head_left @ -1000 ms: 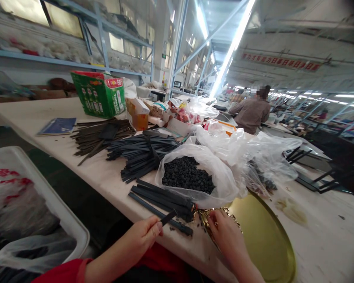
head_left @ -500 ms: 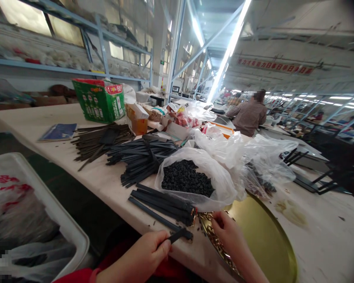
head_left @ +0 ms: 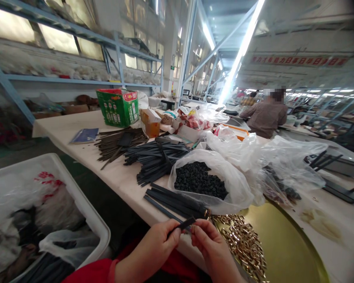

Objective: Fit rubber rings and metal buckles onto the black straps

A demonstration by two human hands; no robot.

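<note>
Between the thumb and fingers of my left hand [head_left: 162,239] is a dark strap [head_left: 186,224], its end pointing right. My right hand [head_left: 208,239] is closed in a pinch at that end, with a small gold-coloured buckle [head_left: 193,227] partly hidden by the fingertips. Just right of it, many gold buckles [head_left: 244,239] lie heaped on a round golden tray [head_left: 292,239]. Beyond my hands lies a bundle of dark straps [head_left: 174,202], with gold metal at its right end. A clear plastic bag [head_left: 238,192] stands open behind, holding small black pieces [head_left: 199,181].
More dark strips [head_left: 156,155] and brownish strips [head_left: 120,143] are spread farther back, near a green carton [head_left: 116,108] and a blue booklet [head_left: 84,135]. A white bin [head_left: 102,232] with bags stands at the left. Another person [head_left: 264,116] sits beyond the table.
My right hand has left the tray of buckles and moved left to the strap's end, meeting my left hand. The view has shifted, so the scene sits farther right.
</note>
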